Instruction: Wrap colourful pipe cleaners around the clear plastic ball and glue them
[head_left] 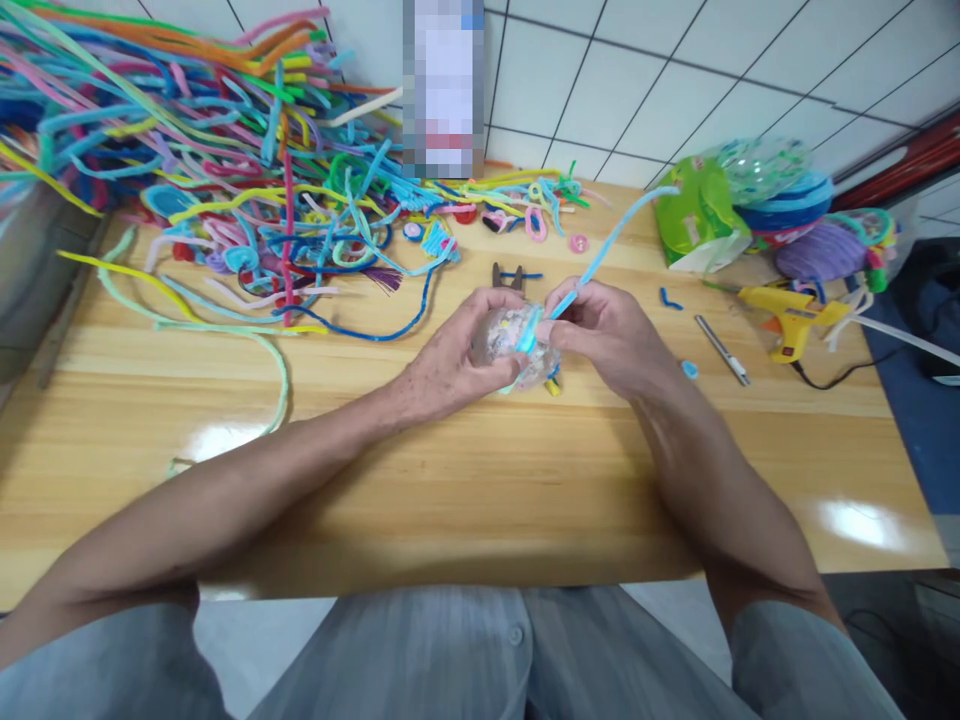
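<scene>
While the left hand (454,358) curls its fingers around the side of a clear, rounded ball (501,342), the right hand (611,335) pinches a light blue fuzzy stem (621,232) between thumb and fingers at the ball's far side, just above the desk (480,490) and in front of the pliers (508,275). The ball looks like thin plastic, so it is probably light, smooth enough to slip and easily dented; a loose, broad hold on its flanks should suit it, clear of the shiny blue band (529,332) across its middle. The stem seems soft outside and bendy within, best taken close to the ball, since its long free end arcs up and away. Whether stem and band are one piece I cannot tell. To the left lies a tangled heap of velvety, many-coloured stems (217,160); to the right, a hard yellow glue gun (791,315) and a slim, straight metallic tool (721,350).
</scene>
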